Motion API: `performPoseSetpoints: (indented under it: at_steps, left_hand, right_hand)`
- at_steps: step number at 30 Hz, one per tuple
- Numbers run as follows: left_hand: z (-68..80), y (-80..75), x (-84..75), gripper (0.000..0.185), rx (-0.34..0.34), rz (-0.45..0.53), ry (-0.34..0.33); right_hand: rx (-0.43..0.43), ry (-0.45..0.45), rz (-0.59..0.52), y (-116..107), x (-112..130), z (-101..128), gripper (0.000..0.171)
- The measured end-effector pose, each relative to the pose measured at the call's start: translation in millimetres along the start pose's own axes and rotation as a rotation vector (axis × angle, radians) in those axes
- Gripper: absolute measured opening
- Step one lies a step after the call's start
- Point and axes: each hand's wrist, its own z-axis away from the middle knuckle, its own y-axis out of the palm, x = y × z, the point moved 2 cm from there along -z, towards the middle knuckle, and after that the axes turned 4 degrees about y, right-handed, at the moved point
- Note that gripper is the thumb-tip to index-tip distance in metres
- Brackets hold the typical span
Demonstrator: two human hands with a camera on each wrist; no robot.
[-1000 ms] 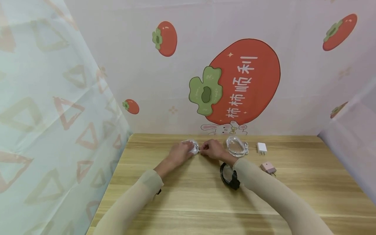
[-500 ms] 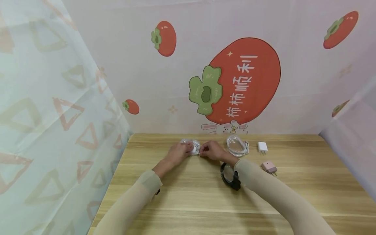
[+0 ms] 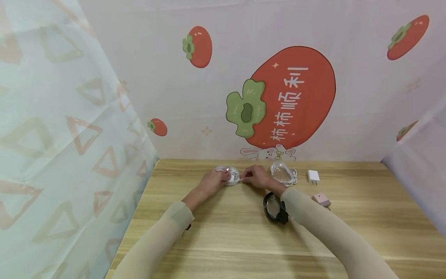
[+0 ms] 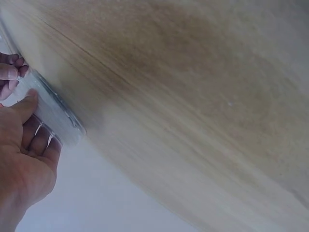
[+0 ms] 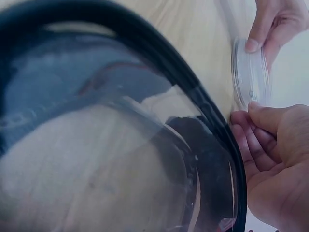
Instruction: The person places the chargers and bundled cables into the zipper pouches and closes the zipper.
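Note:
A coiled white cable in clear plastic (image 3: 234,176) lies near the back of the table, and my left hand (image 3: 211,182) grips it from its left side. In the left wrist view the left hand (image 4: 24,159) has its thumb on the face of the clear-wrapped coil (image 4: 55,113) and its fingers curled underneath. My right hand (image 3: 258,177) pinches a thin pale end at the coil's right edge; what this end is stays too small to tell. The right wrist view shows the right hand (image 5: 285,150) with thumb and forefinger together at the coil's (image 5: 251,72) lower edge.
Right of the hands lies a second coiled white cable (image 3: 283,174) in clear plastic. A black coiled cable (image 3: 275,209) lies under the right forearm. A white charger plug (image 3: 313,176) and a pink charger plug (image 3: 322,199) lie farther right. A patterned cloth wall (image 3: 195,97) stands behind.
My right fingers have shifted slightly rightward from the coil, with a thin pale strip now showing between. The left hand keeps its grip; the whole view has shifted slightly.

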Motion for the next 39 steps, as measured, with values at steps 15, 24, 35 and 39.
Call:
performPoseSetpoints:
  at_steps: [15,24,35,39]
  left_hand:
    - [1.0,2.2,2.9,0.031,-0.006,0.004,0.012]
    - [-0.1,0.9,9.6,0.035,0.029,0.045,0.021]
    - [0.9,-5.5,16.9,0.031,-0.014,-0.098,0.015]
    - [-1.0,-9.8,14.3,0.033,0.015,-0.110,-0.040]
  right_hand:
    - [-0.057,0.057,0.029,-5,-2,-8,0.010]
    - [-0.048,0.046,0.033,-5,-1,-7,0.010]
    - [-0.008,0.080,0.015,0,3,-2,0.010]
    - [0.002,0.085,0.009,1,5,-1,0.010]
